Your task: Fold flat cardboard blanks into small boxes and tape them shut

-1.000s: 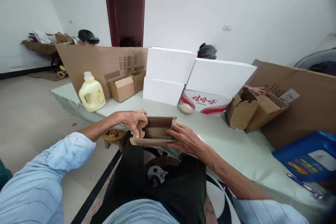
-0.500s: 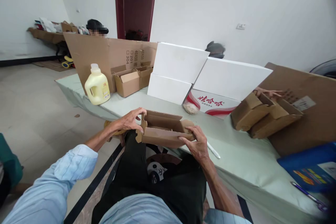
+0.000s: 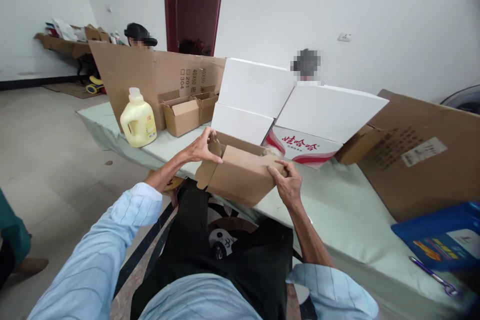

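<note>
While both hands are closed on it, the brown cardboard carton (image 3: 240, 177) sits tilted above the near edge of the cloth-covered table (image 3: 333, 200); whether its underside touches the cloth I cannot tell. The left hand (image 3: 205, 150) grips its left end, thumb over the upper rim of the front wall, and the right hand (image 3: 288, 180) pinches its right end, thumb against the front. As far as folding goes, the long front and back walls are already up, with the top open between them. Closing the left end looks unfinished, since a notched side flap (image 3: 203, 175) juts outward there; the right end is largely covered by fingers, so its state is unclear. Toward the table's far left corner, past a yellow detergent jug (image 3: 138, 122), similar small cartons (image 3: 183, 117) stand shaped, while a blue jug (image 3: 437, 240) lies by the right end.
</note>
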`<action>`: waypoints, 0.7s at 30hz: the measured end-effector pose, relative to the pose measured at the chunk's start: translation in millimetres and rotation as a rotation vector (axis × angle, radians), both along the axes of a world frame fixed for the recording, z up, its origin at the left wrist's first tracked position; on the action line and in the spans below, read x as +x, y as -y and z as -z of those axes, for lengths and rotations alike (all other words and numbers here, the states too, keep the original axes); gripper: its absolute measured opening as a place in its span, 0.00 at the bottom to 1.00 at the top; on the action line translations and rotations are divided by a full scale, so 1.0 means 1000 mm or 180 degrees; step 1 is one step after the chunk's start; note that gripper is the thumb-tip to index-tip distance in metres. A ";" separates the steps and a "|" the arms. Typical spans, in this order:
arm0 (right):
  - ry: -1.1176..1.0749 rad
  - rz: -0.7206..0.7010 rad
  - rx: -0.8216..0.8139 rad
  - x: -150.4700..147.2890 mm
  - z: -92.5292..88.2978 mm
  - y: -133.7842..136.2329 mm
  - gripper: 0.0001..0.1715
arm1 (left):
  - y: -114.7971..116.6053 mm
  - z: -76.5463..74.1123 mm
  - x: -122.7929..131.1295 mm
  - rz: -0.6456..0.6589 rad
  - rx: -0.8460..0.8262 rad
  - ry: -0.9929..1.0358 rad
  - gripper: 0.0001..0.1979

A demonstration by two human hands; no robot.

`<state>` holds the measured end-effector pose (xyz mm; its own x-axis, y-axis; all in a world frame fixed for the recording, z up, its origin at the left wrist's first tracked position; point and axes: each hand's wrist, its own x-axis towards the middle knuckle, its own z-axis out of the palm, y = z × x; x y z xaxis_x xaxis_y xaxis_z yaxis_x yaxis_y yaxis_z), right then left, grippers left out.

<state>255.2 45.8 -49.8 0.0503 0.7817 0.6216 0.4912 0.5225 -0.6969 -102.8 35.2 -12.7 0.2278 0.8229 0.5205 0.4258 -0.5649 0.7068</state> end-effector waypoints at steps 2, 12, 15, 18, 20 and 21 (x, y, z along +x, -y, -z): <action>-0.0160 0.0114 0.0013 0.000 -0.007 -0.012 0.32 | -0.019 -0.011 0.004 -0.0062 0.0160 0.0017 0.44; -0.0716 -0.0780 -0.1207 0.009 0.012 -0.009 0.42 | -0.043 0.009 0.030 -0.0999 0.0158 0.0099 0.48; -0.0501 -0.1013 -0.1287 0.007 0.022 0.013 0.36 | -0.036 0.027 0.032 -0.1453 0.0140 0.0222 0.49; -0.0231 -0.1079 -0.1300 0.004 0.030 0.030 0.30 | -0.034 0.039 0.033 -0.1798 0.0128 0.0310 0.50; -0.0017 -0.1057 -0.1278 0.006 0.034 0.039 0.26 | -0.037 0.044 0.035 -0.1879 0.0192 0.0375 0.54; 0.0091 -0.1013 -0.1249 0.008 0.035 0.044 0.24 | -0.039 0.045 0.036 -0.1859 0.0240 0.0406 0.56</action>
<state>263.0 1.7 -85.0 -0.2410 0.9306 0.2754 0.3719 0.3507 -0.8595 -67.0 73.8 -57.8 -0.3188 0.7529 0.5758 0.5953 -0.3137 0.7397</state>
